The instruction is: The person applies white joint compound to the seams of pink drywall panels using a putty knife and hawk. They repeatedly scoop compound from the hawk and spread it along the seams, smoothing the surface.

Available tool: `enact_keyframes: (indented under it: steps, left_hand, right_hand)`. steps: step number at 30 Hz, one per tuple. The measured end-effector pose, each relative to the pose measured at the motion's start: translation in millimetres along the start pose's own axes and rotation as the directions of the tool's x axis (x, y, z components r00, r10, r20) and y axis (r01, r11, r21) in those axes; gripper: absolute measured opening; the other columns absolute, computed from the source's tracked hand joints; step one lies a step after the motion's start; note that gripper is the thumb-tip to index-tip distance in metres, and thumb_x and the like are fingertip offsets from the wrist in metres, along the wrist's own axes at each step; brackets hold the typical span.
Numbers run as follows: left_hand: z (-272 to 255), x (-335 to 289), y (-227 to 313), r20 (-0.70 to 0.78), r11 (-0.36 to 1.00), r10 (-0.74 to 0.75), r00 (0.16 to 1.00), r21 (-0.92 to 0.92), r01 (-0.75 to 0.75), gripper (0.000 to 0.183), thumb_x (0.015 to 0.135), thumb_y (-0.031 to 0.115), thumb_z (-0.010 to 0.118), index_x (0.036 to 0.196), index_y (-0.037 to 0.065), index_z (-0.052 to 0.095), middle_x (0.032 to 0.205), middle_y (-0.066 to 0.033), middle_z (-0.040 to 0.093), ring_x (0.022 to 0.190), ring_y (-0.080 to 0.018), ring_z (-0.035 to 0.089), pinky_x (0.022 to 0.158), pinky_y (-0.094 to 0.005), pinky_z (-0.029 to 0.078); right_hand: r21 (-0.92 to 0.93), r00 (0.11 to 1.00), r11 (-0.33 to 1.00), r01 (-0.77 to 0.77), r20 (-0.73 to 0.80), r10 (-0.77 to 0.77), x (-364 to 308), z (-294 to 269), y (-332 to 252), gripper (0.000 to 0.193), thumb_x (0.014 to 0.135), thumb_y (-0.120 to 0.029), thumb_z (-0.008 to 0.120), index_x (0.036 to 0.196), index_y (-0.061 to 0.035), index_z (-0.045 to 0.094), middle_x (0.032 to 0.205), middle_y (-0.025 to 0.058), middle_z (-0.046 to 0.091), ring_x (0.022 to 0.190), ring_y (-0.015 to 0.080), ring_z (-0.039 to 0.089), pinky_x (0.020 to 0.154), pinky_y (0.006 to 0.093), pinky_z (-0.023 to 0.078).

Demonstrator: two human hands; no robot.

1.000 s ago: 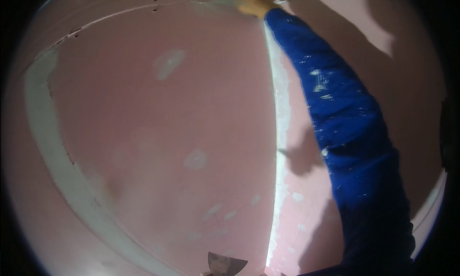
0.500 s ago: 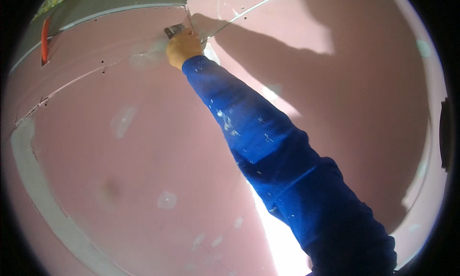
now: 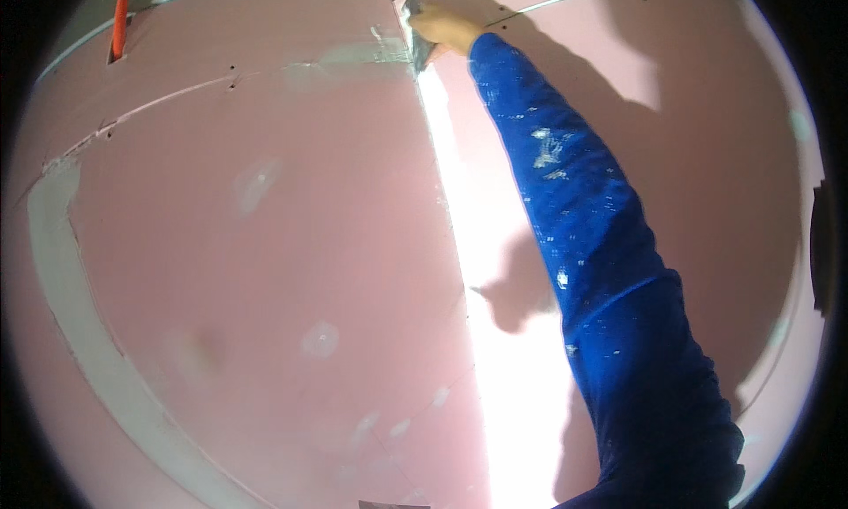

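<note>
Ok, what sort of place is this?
Likely an unfinished room: bare pink boards, a pale strip of filler and an orange tube sticking out of a board.

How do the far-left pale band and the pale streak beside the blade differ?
Length: band much longer than streak.
Direction: band runs down the pink board, streak roughly across.
Edges: band mostly crisp, streak smeared.
Place: streak beside the blade in the right hand, band far left.
Both pale grey-green.

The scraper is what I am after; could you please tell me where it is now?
In the head view, the scraper is near the top, about mid-width, in the right hand, at the wall's corner seam, right of the orange tube.
</note>
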State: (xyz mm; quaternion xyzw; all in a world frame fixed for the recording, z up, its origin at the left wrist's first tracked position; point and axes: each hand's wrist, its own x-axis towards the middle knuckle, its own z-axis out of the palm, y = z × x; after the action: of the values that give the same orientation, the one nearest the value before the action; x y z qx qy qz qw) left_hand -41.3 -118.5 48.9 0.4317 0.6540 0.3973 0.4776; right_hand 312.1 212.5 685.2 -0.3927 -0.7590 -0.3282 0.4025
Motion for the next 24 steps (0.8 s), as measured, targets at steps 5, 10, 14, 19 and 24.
enact_keyframes:
  steps: [5,10,14,19,24]
  left_hand:
    - [-0.5,3.8,-1.5,0.014,0.999,0.005,1.000,0.054,-0.006,0.052,0.094,0.047,0.067,0.122,0.004,0.063,0.065,-0.0048,0.060,0.054,-0.0115,0.052,0.047,-0.0287,0.040]
    - [4.0,10.5,-4.0,0.006,0.995,-0.079,0.997,0.055,0.079,0.047,0.094,0.041,0.066,0.127,0.007,0.062,0.064,-0.0047,0.061,0.048,-0.0114,0.051,0.041,-0.0277,0.038]
    - [6.9,13.8,-6.6,-0.007,0.993,-0.118,0.993,0.026,0.118,0.046,0.094,0.037,0.066,0.131,0.010,0.061,0.063,-0.0052,0.062,0.046,-0.0105,0.052,0.038,-0.0269,0.036]
    - [14.0,33.8,-4.7,0.070,1.000,-0.015,0.997,0.024,0.013,0.050,0.093,0.033,0.068,0.135,0.008,0.059,0.062,-0.0064,0.064,0.045,-0.0117,0.052,0.037,-0.0274,0.036]
    - [15.6,41.5,4.0,0.122,0.999,-0.047,0.991,0.001,0.047,0.059,0.091,0.028,0.071,0.142,0.005,0.053,0.065,-0.0075,0.066,0.046,-0.0123,0.054,0.039,-0.0272,0.038]
  right_hand:
    - [-0.079,0.991,0.989,-0.129,0.013,0.130,18.2,22.6,22.1,0.040,0.094,-0.022,0.057,0.121,0.0077,0.058,0.117,0.0235,0.065,0.100,0.0371,0.071,0.078,0.0459,0.064]
    - [-0.702,0.965,0.665,0.256,0.221,-0.139,31.0,36.7,3.0,0.026,0.081,-0.018,0.070,0.098,0.0006,0.074,0.098,0.0193,0.074,0.091,0.0352,0.073,0.076,0.0444,0.058]
    - [-0.501,0.995,0.866,0.016,0.095,0.036,41.7,53.9,-37.1,0.025,0.085,-0.017,0.066,0.104,-0.0019,0.073,0.109,0.0139,0.074,0.089,0.0318,0.073,0.081,0.0431,0.057]
    - [0.528,0.989,0.836,-0.149,0.059,0.139,24.6,29.9,-33.8,0.025,0.093,-0.009,0.051,0.110,0.0031,0.065,0.086,0.0220,0.069,0.075,0.0362,0.069,0.059,0.0530,0.051]
    - [0.387,0.938,0.860,-0.332,0.036,0.346,9.8,-4.4,-1.2,0.031,0.090,-0.010,0.057,0.113,0.0077,0.064,0.099,0.0243,0.071,0.087,0.0388,0.071,0.076,0.0484,0.059]
